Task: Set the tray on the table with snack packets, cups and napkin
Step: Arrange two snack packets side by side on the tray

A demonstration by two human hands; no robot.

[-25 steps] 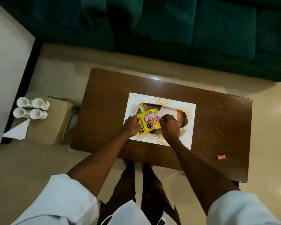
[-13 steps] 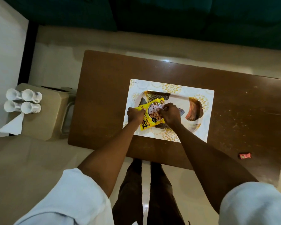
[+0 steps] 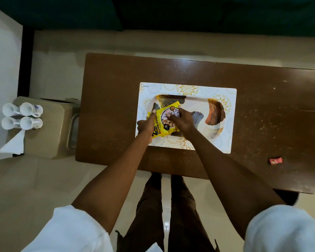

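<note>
A yellow snack packet (image 3: 168, 122) lies on the left part of the oval patterned tray (image 3: 198, 103), which sits on a white and gold placemat (image 3: 230, 128) on the brown table (image 3: 116, 84). My left hand (image 3: 145, 125) holds the packet's left edge, one digit stretched up along it. My right hand (image 3: 183, 120) rests on top of the packet with its fingers laid across the printed window. Several white cups (image 3: 22, 116) and a folded white napkin (image 3: 15, 145) stand apart on a beige stool (image 3: 51, 130) left of the table.
A small red wrapper (image 3: 275, 160) lies on the table near its front right edge. A dark green sofa (image 3: 171, 11) runs along the far side. My legs stand at the table's near edge. The tray's right half holds nothing.
Both hands have stayed on the packet over the tray's left part. My right hand's fingers have spread out flatter over the packet. The camera has tilted further down.
</note>
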